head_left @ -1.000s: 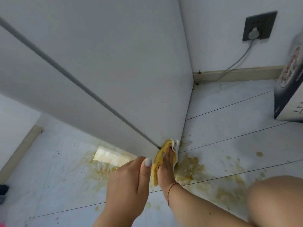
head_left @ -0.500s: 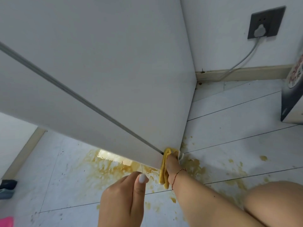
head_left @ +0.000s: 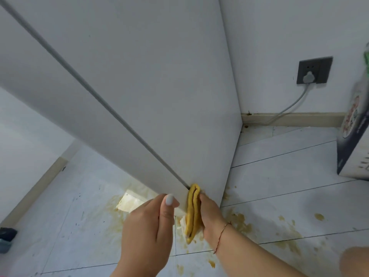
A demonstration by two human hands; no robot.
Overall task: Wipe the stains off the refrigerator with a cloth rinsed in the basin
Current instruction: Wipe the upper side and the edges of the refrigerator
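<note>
The white refrigerator (head_left: 151, 92) fills the upper left, with a grey door seam running diagonally down to its lower corner. My right hand (head_left: 209, 214) holds a folded yellow cloth (head_left: 193, 212) and presses it against that bottom corner, where the seam ends. My left hand (head_left: 151, 226) rests against the lower door edge just left of the cloth, thumb up; its fingers are hidden behind the edge. The basin is not in view.
Yellow-brown stains (head_left: 239, 222) are spattered over the white floor tiles under and right of the fridge. A grey wall socket (head_left: 314, 69) with a plugged cable sits on the right wall. A printed box (head_left: 353, 148) stands at the far right. My knee (head_left: 355, 260) shows at bottom right.
The view has tilted up and my left hand has moved up to the door's bottom edge. My right hand keeps the cloth at the corner, now pressed slightly lower along the edge.
</note>
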